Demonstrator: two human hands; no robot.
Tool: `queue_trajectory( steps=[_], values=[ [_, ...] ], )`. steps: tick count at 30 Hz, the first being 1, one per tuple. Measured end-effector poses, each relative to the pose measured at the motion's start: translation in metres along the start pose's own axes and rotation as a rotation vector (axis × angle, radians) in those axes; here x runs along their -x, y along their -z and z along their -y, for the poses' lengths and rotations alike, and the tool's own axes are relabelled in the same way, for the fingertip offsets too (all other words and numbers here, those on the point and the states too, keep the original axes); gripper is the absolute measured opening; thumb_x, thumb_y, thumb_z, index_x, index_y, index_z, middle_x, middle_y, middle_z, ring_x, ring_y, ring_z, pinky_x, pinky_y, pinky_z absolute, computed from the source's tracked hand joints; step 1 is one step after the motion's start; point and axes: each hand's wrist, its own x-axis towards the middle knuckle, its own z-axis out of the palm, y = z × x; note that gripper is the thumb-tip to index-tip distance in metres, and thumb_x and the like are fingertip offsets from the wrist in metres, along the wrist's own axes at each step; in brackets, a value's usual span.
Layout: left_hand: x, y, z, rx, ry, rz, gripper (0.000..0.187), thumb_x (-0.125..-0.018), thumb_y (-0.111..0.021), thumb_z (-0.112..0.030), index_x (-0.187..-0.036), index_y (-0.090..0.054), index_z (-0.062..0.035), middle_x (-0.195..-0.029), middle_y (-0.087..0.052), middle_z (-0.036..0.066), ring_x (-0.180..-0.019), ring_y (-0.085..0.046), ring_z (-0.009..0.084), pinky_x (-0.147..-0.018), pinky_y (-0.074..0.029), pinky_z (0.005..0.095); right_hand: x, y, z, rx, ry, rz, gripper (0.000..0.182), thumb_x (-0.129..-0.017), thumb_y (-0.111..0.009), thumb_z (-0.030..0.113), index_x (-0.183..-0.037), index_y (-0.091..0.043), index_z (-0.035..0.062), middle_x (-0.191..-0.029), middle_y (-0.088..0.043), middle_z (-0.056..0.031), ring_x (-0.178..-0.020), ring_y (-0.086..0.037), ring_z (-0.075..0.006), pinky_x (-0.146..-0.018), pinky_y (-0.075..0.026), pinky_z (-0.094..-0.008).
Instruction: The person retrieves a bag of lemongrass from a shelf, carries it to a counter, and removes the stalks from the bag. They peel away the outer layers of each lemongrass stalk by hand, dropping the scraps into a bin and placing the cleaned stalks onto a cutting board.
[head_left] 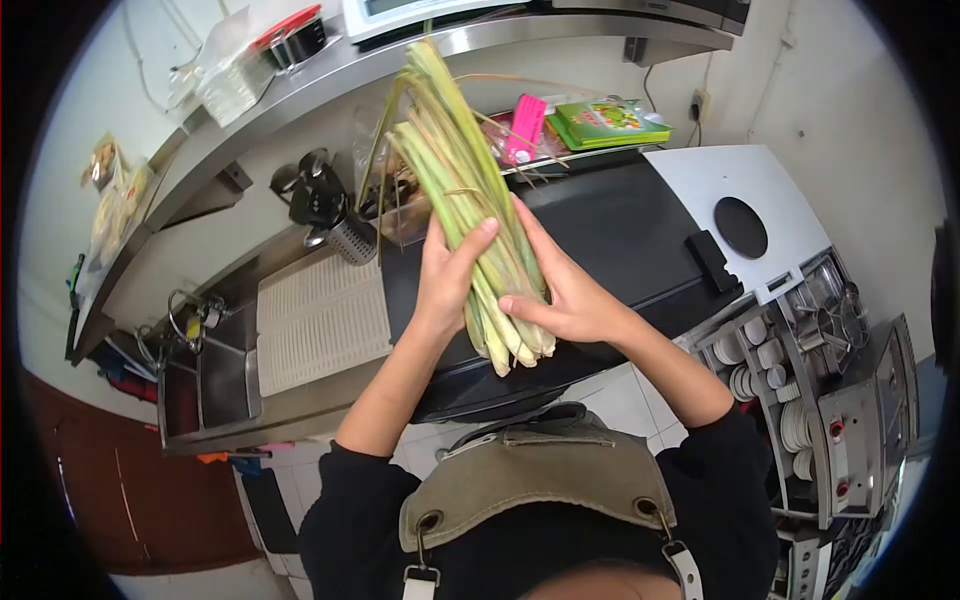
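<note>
A thick bundle of pale green stalks [470, 205] is held up over the black worktop [610, 220], with its cut white ends toward me and its leafy tops pointing away. My left hand [450, 270] wraps round the left side of the bundle, thumb across the top. On the right side, lower down, my right hand [560, 285] grips the same stalks, its thumb near the white ends. The fingers beneath the bundle are hidden.
At the left are a sink [230, 365], a ribbed drainboard [325, 315] and a utensil holder [352, 238]. Behind the bundle lie a pink item [526, 128] and green packets [610, 122]. A steel shelf [480, 38] hangs above; a dish rack [770, 400] stands right.
</note>
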Motion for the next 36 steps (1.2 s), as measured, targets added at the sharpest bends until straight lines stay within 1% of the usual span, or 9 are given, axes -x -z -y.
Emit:
queue_trajectory(
  steps=[3, 5, 6, 9, 13, 21, 24, 27, 36],
  values=[
    [0.011, 0.023, -0.014, 0.103, -0.044, -0.079, 0.044, -0.082, -0.058, -0.014, -0.119, -0.039, -0.0005, -0.108, -0.053, 0.011, -0.094, -0.056, 0.0172, -0.081, -0.048, 0.0308, -0.015, -0.009, 0.003, -0.195, 0.073, 0.139, 0.079, -0.084, -0.058, 0.019, -0.140, -0.007, -0.0023, -0.142, -0.018, -0.0217, -0.133, -0.019, -0.0296, -0.107, -0.017, -0.0351],
    [0.013, 0.049, -0.014, 0.126, -0.068, -0.095, 0.045, -0.082, -0.057, -0.019, -0.119, -0.039, 0.0003, -0.108, -0.053, 0.012, -0.094, -0.057, 0.0197, -0.081, -0.049, 0.0322, -0.028, -0.016, 0.017, -0.387, -0.042, 0.191, 0.068, -0.087, -0.051, 0.013, -0.140, -0.012, 0.0002, -0.143, -0.023, -0.0131, -0.129, -0.029, -0.0218, -0.105, -0.022, -0.0322],
    [0.016, 0.061, -0.017, 0.219, -0.062, -0.066, 0.048, -0.082, -0.057, -0.021, -0.120, -0.039, 0.0010, -0.109, -0.053, 0.013, -0.095, -0.057, 0.0209, -0.081, -0.049, 0.0328, -0.032, -0.019, 0.029, -0.397, -0.125, 0.185, 0.061, -0.086, -0.052, 0.009, -0.139, -0.022, 0.0042, -0.139, -0.030, -0.0125, -0.117, -0.042, -0.0184, -0.100, -0.033, -0.0308],
    [0.027, 0.084, -0.026, 0.300, -0.084, -0.026, 0.055, -0.080, -0.057, -0.026, -0.122, -0.038, 0.0027, -0.110, -0.054, 0.016, -0.096, -0.058, 0.0238, -0.083, -0.050, 0.0346, -0.045, -0.027, 0.046, -0.245, -0.092, 0.217, 0.057, -0.085, -0.055, 0.006, -0.137, -0.030, 0.0069, -0.136, -0.034, -0.0119, -0.105, -0.050, -0.0150, -0.092, -0.041, -0.0304],
    [0.039, 0.093, -0.028, 0.311, -0.179, -0.112, 0.057, -0.079, -0.057, -0.028, -0.122, -0.038, 0.0039, -0.111, -0.054, 0.017, -0.097, -0.058, 0.0252, -0.084, -0.049, 0.0364, -0.051, -0.049, 0.034, -0.070, 0.043, 0.091, 0.048, -0.084, -0.053, 0.006, -0.129, -0.038, 0.0025, -0.101, -0.055, -0.0171, -0.078, -0.061, -0.0255, -0.067, -0.050, -0.0323],
    [0.057, 0.092, -0.029, 0.381, -0.203, -0.174, 0.058, -0.078, -0.054, -0.031, -0.124, -0.039, 0.0002, -0.114, -0.051, 0.017, -0.106, -0.052, 0.0258, -0.089, -0.046, 0.0391, -0.052, -0.059, 0.031, 0.011, 0.114, 0.057, 0.039, -0.087, -0.045, 0.006, -0.126, -0.040, 0.0005, -0.091, -0.058, -0.0147, -0.069, -0.059, -0.0211, -0.062, -0.048, -0.0289],
    [0.063, 0.100, -0.026, 0.431, -0.169, -0.118, 0.057, -0.076, -0.057, -0.029, -0.123, -0.039, -0.0044, -0.103, -0.054, 0.011, -0.095, -0.056, 0.0215, -0.079, -0.051, 0.0377, -0.050, -0.058, 0.030, -0.402, -0.141, 0.122, 0.030, -0.094, -0.033, 0.010, -0.120, -0.042, -0.0002, -0.086, -0.057, -0.0049, -0.062, -0.050, -0.0079, -0.058, -0.046, -0.0248],
    [0.068, 0.086, -0.028, 0.421, -0.215, -0.243, 0.058, -0.077, -0.056, -0.027, -0.127, -0.037, -0.0069, -0.108, -0.053, 0.009, -0.095, -0.056, 0.0210, -0.080, -0.050, 0.0372, -0.050, -0.056, 0.023, -0.663, -0.230, 0.181, 0.029, -0.095, -0.033, 0.013, -0.118, -0.042, -0.0013, -0.084, -0.057, -0.0065, -0.057, -0.048, -0.0078, -0.053, -0.043, -0.0231],
    [0.062, 0.090, -0.021, 0.537, -0.300, -0.148, 0.058, -0.078, -0.055, -0.028, -0.130, -0.035, -0.0116, -0.107, -0.054, 0.004, -0.105, -0.051, 0.0221, -0.092, -0.044, 0.0411, -0.056, -0.061, 0.002, -0.347, -0.238, 0.202, 0.031, -0.091, -0.051, 0.030, -0.093, -0.058, 0.0006, -0.070, -0.055, -0.0011, -0.064, -0.046, -0.0049, -0.058, -0.043, -0.0237]
  ],
)
